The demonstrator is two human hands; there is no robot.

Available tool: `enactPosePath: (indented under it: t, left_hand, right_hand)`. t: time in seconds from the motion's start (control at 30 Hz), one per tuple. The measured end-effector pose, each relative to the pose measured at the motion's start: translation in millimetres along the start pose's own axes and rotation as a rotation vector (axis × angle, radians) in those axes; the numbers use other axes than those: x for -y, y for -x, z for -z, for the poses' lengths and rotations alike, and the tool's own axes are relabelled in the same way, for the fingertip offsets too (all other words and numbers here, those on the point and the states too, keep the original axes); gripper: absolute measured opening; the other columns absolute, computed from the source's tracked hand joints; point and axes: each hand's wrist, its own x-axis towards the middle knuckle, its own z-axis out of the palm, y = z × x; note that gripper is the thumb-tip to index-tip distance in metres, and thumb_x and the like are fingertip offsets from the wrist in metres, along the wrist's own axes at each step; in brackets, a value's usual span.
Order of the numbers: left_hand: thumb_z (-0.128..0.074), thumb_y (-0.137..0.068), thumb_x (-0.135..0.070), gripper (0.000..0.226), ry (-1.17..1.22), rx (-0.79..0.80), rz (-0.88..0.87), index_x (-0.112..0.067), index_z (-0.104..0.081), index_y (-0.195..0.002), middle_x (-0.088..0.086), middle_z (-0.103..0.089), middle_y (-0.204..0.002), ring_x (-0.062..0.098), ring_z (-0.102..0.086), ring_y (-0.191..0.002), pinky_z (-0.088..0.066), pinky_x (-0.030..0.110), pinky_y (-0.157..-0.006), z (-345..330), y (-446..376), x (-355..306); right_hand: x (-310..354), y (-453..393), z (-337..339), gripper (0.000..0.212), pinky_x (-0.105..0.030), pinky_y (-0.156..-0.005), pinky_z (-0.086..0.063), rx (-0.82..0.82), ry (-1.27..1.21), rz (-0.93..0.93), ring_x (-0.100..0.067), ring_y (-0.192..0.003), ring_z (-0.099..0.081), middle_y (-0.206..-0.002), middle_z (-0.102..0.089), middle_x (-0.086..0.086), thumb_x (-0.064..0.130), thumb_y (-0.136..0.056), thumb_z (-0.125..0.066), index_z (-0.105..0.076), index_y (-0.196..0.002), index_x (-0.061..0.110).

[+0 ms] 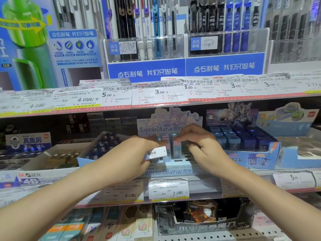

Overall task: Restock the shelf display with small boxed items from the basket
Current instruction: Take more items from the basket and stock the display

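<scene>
A pale blue Sanrio display tray [169, 168] sits on the middle shelf, with a cartoon header card [169, 120] behind it. Several small pastel boxes [176, 149] stand upright inside. My left hand [137, 154] holds a small white box with a barcode [156, 152] at the tray's left side. My right hand [196, 141] reaches over the tray from the right, fingertips pinching the top of a standing pastel box. The basket is out of view.
A blue tray of dark blue boxed sharpeners [243, 138] stands to the right. An eraser carton [52, 159] and a tilted blue tray [99, 146] lie to the left. Price labels [167, 188] line the shelf edges. Pen racks [145, 47] fill the shelf above.
</scene>
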Motion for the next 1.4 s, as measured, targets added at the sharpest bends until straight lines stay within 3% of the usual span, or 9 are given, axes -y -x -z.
enactPosePath:
  t: [0.33, 0.47, 0.53, 0.63, 0.77, 0.93, 1.07, 1.17, 1.4]
  left_hand:
    - [-0.046, -0.083, -0.004, 0.018, 0.011, 0.011, 0.046, -0.002, -0.061, -0.092, 0.007, -0.051, -0.062, 0.010, -0.036, -0.050, -0.027, 0.023, -0.049, 5, 0, -4]
    - [-0.052, -0.081, -0.006, 0.012, 0.093, -0.133, 0.034, -0.014, -0.060, -0.085, 0.001, -0.050, -0.065, 0.015, -0.049, -0.064, -0.043, 0.034, -0.060, 8, 5, -11]
    - [-0.053, -0.079, -0.003, 0.024, 0.185, -0.141, 0.023, -0.020, -0.046, -0.063, -0.002, -0.044, -0.060, 0.009, -0.039, -0.056, -0.033, 0.025, -0.054, 8, 7, -15]
    - [-0.051, -0.077, -0.003, 0.015, 0.311, -0.061, 0.018, -0.010, -0.049, -0.064, 0.005, -0.045, -0.057, 0.007, -0.032, -0.053, -0.025, 0.024, -0.051, 8, 6, -18]
    - [-0.052, -0.078, -0.003, 0.036, 0.456, -0.014, 0.039, -0.029, -0.048, -0.052, -0.009, -0.041, -0.050, 0.006, -0.032, -0.049, -0.026, 0.021, -0.048, 2, 5, -20]
    - [-0.076, -0.075, -0.019, 0.018, 0.699, 0.023, 0.211, -0.008, -0.065, -0.084, -0.002, -0.054, -0.055, 0.009, -0.044, -0.037, -0.035, 0.018, -0.039, 4, 10, -20]
    - [-0.073, -0.060, -0.035, 0.043, 1.256, 0.060, 0.498, -0.003, -0.065, -0.087, 0.009, -0.065, -0.068, 0.007, -0.031, -0.030, -0.019, 0.009, -0.029, 7, 21, -18]
    - [-0.067, -0.058, -0.037, 0.045, 1.533, 0.019, 0.606, -0.002, -0.064, -0.087, 0.012, -0.069, -0.066, 0.003, -0.028, -0.030, -0.018, 0.009, -0.025, 4, 20, -19]
    - [-0.064, -0.073, -0.015, 0.019, 1.500, -0.045, 0.548, 0.004, -0.061, -0.078, -0.001, -0.056, -0.047, 0.002, -0.029, -0.028, -0.017, 0.010, -0.026, 5, 16, -26]
  right_hand:
    - [10, -11, 9, 0.051, 0.003, -0.080, -0.033, 0.070, 0.012, -0.111, -0.012, -0.096, -0.052, -0.100, -0.058, -0.002, -0.018, -0.075, -0.036, -0.072, -0.097, 0.009]
    - [27, -1, 11, 0.050, -0.012, -0.081, -0.041, 0.021, -0.047, -0.110, -0.004, -0.091, -0.052, -0.102, -0.057, 0.006, 0.006, -0.073, -0.039, -0.059, -0.117, 0.023]
    - [43, 8, 13, 0.037, -0.018, -0.079, -0.047, -0.016, -0.206, -0.081, -0.006, -0.088, -0.057, -0.096, -0.061, 0.007, 0.012, -0.077, -0.047, -0.060, -0.109, 0.026]
    - [67, 15, 12, 0.022, -0.028, -0.077, -0.051, 0.027, -0.478, -0.099, -0.014, -0.080, -0.062, -0.084, -0.066, 0.005, 0.022, -0.078, -0.060, -0.063, -0.099, 0.022]
    - [78, 13, 7, 0.017, -0.036, -0.071, -0.054, 0.036, -0.525, -0.173, -0.021, -0.070, -0.066, -0.076, -0.067, -0.002, 0.013, -0.075, -0.071, -0.066, -0.091, 0.017]
    - [70, 13, 12, 0.018, -0.045, -0.072, -0.053, -0.069, -0.510, -0.191, -0.019, -0.065, -0.061, -0.075, -0.065, -0.009, 0.003, -0.075, -0.071, -0.066, -0.084, 0.017]
    - [60, 24, 17, 0.018, -0.017, -0.068, -0.051, -0.221, -0.244, 0.065, -0.006, -0.070, -0.062, -0.076, -0.066, 0.003, 0.013, -0.076, -0.071, -0.064, -0.091, 0.021]
    - [54, 31, 11, 0.007, -0.016, -0.069, -0.050, -0.257, 0.049, 0.376, -0.006, -0.076, -0.063, -0.079, -0.068, -0.002, 0.011, -0.080, -0.064, -0.065, -0.087, 0.009]
    - [44, 36, -2, 0.007, -0.025, -0.063, -0.051, -0.140, 0.327, 0.611, -0.017, -0.077, -0.062, -0.085, -0.070, -0.011, 0.011, -0.083, -0.059, -0.059, -0.090, 0.013]
